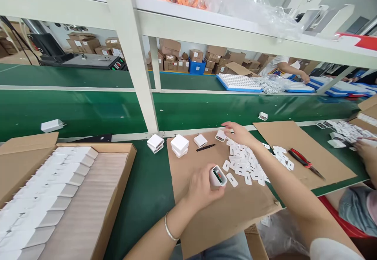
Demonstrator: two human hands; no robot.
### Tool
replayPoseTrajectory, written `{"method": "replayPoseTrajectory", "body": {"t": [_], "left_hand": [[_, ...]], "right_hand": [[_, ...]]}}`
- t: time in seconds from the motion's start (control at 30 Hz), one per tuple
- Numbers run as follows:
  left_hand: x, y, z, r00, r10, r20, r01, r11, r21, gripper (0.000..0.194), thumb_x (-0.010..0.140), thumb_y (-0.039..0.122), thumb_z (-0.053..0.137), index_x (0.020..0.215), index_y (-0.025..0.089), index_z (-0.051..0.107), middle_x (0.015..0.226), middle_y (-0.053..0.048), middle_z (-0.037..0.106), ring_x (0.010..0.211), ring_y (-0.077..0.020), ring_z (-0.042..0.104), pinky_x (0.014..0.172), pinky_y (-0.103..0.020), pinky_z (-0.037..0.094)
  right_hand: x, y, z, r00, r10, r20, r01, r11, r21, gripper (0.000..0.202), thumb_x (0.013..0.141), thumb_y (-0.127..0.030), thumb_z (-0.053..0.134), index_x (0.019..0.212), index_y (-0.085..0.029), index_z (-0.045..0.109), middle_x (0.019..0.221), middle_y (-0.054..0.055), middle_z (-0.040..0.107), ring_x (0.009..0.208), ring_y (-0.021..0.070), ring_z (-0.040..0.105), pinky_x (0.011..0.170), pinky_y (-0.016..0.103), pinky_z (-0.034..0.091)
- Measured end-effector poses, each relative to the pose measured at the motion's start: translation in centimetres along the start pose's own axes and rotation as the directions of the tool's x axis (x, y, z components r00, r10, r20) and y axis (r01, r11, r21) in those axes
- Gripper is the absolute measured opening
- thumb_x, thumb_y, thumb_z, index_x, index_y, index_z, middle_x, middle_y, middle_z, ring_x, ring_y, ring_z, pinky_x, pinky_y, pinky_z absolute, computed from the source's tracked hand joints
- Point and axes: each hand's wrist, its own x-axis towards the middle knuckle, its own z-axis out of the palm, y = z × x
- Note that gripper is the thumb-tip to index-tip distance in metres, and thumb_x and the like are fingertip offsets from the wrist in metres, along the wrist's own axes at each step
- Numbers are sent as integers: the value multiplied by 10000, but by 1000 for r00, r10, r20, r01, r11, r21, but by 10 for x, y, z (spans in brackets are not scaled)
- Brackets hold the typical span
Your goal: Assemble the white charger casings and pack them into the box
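My left hand (203, 186) is wrapped round a white charger housing (218, 176) with its open end facing up and a green circuit board showing inside. Further back, my right hand (237, 133) reaches over the cardboard sheet, fingers at a small white housing (220, 135); whether they grip it is not clear. Beside that hand lies a heap of flat white plates (243, 162) with slots. More white housings (179, 145) stand at the sheet's back left, near a black pen-like tool (205, 147).
An open carton (113, 201) with rows of white chargers is at the left. Red-handled pliers (306, 163) lie on a second cardboard sheet (321, 150) at the right. A metal post (132, 55) rises behind the bench. A co-worker's hand (366, 150) is at the far right.
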Motion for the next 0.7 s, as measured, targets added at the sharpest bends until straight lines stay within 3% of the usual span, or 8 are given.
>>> {"method": "replayPoseTrajectory", "body": {"t": [0.07, 0.13, 0.3, 0.47, 0.5, 0.57, 0.63, 0.7], "left_hand": [[2, -2, 2, 998, -50, -31, 49, 998, -46, 568, 730, 219, 698, 1206, 242, 388, 1136, -101, 667, 889, -246, 715, 697, -368, 574], [5, -3, 1, 995, -72, -67, 66, 994, -88, 549, 732, 185, 689, 1180, 243, 377, 1148, -97, 639, 951, -239, 700, 743, -366, 573], [15, -4, -7, 987, -150, -61, 146, 987, -73, 529, 774, 174, 679, 1239, 235, 433, 1092, -67, 610, 929, -208, 669, 781, -346, 553], [21, -7, -12, 979, -194, -61, 186, 976, -113, 398, 818, 198, 685, 1152, 231, 473, 1173, -86, 583, 993, -212, 649, 809, -335, 531], [21, -8, -12, 975, -218, -52, 208, 967, -149, 385, 833, 203, 684, 1150, 234, 468, 1187, -85, 589, 1024, -215, 645, 828, -336, 528], [22, -10, -13, 960, -277, -31, 267, 946, -183, 343, 865, 228, 683, 1139, 241, 478, 1175, -73, 605, 1043, -214, 638, 856, -340, 520], [23, -12, -13, 944, -327, -34, 318, 935, -160, 298, 879, 266, 691, 1107, 240, 501, 1113, -56, 612, 992, -209, 634, 854, -348, 510], [23, -17, -14, 935, -350, -62, 341, 933, -113, 285, 878, 275, 692, 1094, 235, 510, 1067, -51, 605, 954, -213, 620, 839, -357, 499]], "right_hand": [[-3, 23, 1, 969, 239, -56, -243, 967, -73, 443, 968, -431, 508, 1297, -150, 604, 1241, 184, 666, 1101, 309, 661, 842, 380, 498], [-3, 39, 9, 939, 336, -68, -341, 935, -99, 479, 949, -502, 532, 1204, -111, 639, 1155, 219, 684, 1040, 341, 674, 776, 386, 488], [-8, 51, 33, 934, 349, -70, -355, 931, -87, 314, 893, -326, 611, 1163, -172, 655, 1113, 150, 702, 978, 278, 678, 698, 324, 451], [-27, 42, 29, 930, 326, -169, -330, 944, 2, 323, 877, -310, 602, 1174, -195, 656, 1110, 116, 695, 943, 254, 661, 724, 333, 470], [-34, 34, 26, 930, 300, -212, -293, 954, 66, 338, 889, -332, 592, 1195, -199, 645, 1114, 109, 692, 947, 247, 658, 744, 340, 485], [-50, 12, 20, 920, 182, -346, -40, 924, 381, 320, 879, -352, 631, 1155, -194, 663, 1121, 101, 690, 951, 237, 656, 784, 354, 522], [-68, -20, 18, 926, -7, -377, 244, 774, 584, 276, 902, -354, 634, 1143, -232, 688, 1174, 81, 678, 982, 222, 656, 850, 367, 541], [-84, -52, 21, 912, -177, -369, 388, 658, 646, 250, 908, -323, 657, 1146, -268, 708, 1109, 62, 676, 1022, 222, 645, 899, 378, 534]]}}
